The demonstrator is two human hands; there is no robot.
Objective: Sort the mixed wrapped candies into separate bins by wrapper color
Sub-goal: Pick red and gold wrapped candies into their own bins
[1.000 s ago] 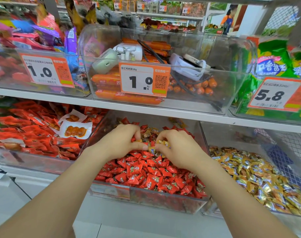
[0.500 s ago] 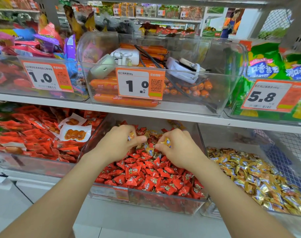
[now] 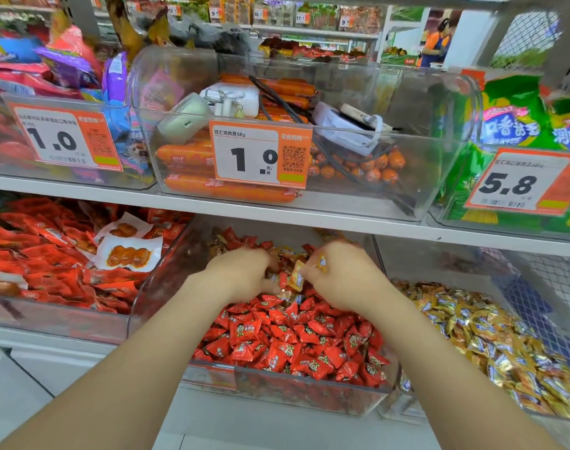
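Candies: red candies (image 3: 293,339) heaped in the middle bin (image 3: 277,383) on the lower shelf, gold strays mixed in toward the back; gold pile (image 3: 472,332) in the right bin (image 3: 439,264) just beside it.
Right grip: right hand (image 3: 345,280) pinching a gold candy (image 3: 321,263) at thumb and fingertips, raised just above the red heap.
Left grip: left hand (image 3: 241,274) curled down into the heap; fingertips hidden, so impossible to tell whether pinching anything.
Loose piece: second gold candy (image 3: 296,277) tilted between the two hands; holder unclear.
Slip risk: thin pinch on a slick wrapper, likely to drop back among the reds on the way across.
Spill risk: heap high at the front wall; digging with both hands liable to push reds over the rim.
Mix-up risk: reds probably caught in the same scoop and carried into the gold pile.
Middle tag (image 3: 260,154): "双汇鸡肉肠58g", "1.0", QR code.
Left tag (image 3: 62,139): "1.0"; small print blurred.
Right tag (image 3: 520,183): "5.8".
Candy wrappers: print too small to read.
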